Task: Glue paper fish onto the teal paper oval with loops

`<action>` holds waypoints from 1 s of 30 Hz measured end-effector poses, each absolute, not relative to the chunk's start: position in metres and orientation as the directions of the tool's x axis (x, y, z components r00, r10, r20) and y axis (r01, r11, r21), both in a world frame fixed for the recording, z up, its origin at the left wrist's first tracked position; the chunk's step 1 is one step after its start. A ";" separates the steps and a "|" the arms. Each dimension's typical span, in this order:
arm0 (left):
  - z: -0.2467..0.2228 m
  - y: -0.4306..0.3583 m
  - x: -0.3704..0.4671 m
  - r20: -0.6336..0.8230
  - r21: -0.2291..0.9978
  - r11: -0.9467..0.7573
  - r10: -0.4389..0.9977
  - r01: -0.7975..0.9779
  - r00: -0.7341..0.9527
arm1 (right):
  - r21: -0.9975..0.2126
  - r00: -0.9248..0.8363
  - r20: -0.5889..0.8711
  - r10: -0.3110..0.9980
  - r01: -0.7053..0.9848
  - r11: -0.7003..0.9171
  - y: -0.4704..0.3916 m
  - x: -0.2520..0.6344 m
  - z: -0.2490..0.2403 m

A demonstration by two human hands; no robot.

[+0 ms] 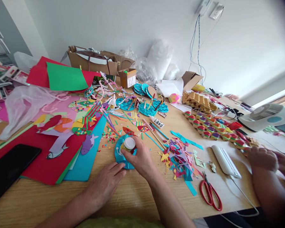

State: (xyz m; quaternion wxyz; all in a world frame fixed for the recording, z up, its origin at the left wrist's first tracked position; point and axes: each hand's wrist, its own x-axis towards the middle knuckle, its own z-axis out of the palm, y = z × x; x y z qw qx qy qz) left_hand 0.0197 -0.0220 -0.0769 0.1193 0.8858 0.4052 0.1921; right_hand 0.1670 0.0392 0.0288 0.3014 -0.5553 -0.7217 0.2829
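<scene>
My right hand (140, 158) is closed around a small jar with a white lid (129, 143), standing on or just over a round blue piece (118, 148) on the table; the jar's base is hidden. A thin white curl lies on the blue piece beside the jar. My left hand (106, 180) rests palm down with its fingers stretched out, fingertips at the near edge of the blue piece. Beyond it lie small paper fish (142, 128) and coloured paper bits (109, 133).
Red-handled scissors (212, 193), a white power bank (225, 161) and a paper scrap heap (182, 156) lie to the right. A black phone (14, 167) and coloured sheets (49, 167) are at left. Another person's hands (263, 158) work at far right, near painted egg cartons (209, 125).
</scene>
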 end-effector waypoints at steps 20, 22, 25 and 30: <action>-0.072 -0.020 0.019 0.198 0.387 -0.630 0.770 0.673 0.606 | -0.771 -0.224 0.190 0.956 0.568 0.287 0.041 0.166 0.015; -0.070 -0.020 0.020 0.193 0.375 -0.630 0.771 0.680 0.607 | -0.761 -0.213 0.190 0.958 0.585 0.281 0.042 0.166 0.014; -0.068 -0.020 0.021 0.199 0.392 -0.620 0.778 0.679 0.595 | -0.740 -0.188 0.205 0.961 0.613 0.277 0.043 0.165 0.013; -0.063 -0.020 0.021 0.196 0.432 -0.603 0.788 0.671 0.583 | -0.712 -0.186 0.261 0.947 0.625 0.319 0.045 0.165 0.013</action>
